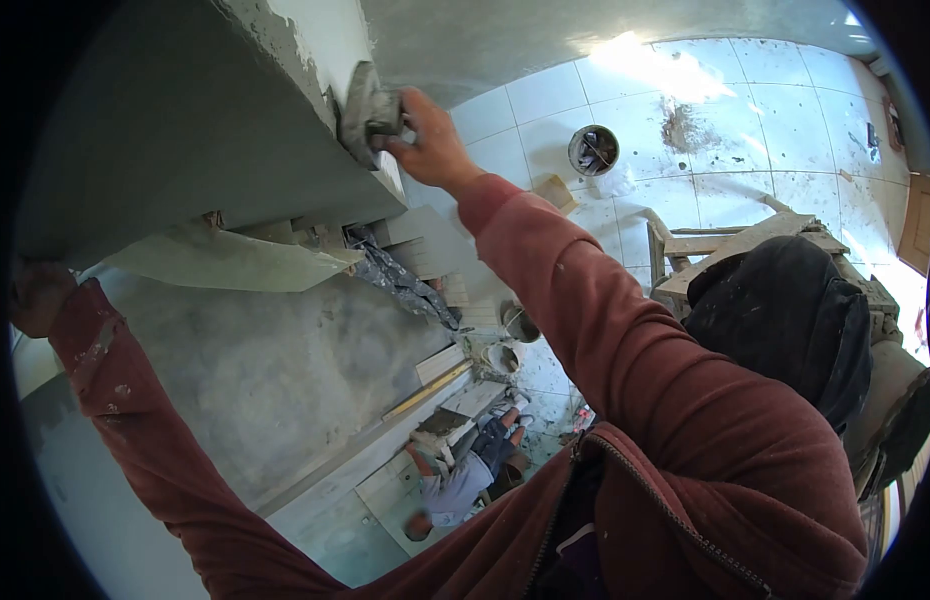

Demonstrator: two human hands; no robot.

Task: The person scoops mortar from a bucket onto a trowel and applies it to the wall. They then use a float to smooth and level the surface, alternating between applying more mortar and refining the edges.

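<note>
My right hand (430, 145) is wrapped round the handle of a grey, plaster-caked plastering float (360, 115). The float's face lies against the narrow end face of a wall (330, 40), where pale plaster meets a rough grey edge. At the far left, my left hand (43, 298) is raised beside the wide grey wall surface (175, 110). Shadow and the dark lens border hide its fingers, so I cannot make out whether it holds anything. Both sleeves are dull red, with plaster spots on the left one.
A bucket (594, 150) stands on the white tiled floor (545, 100). To the right, dark cloth (785, 330) covers part of a wooden trestle (725, 260). Far below, another person (460, 490) is near boards. Smaller buckets (501, 357) and a spattered cloth (400, 275) lie mid-view.
</note>
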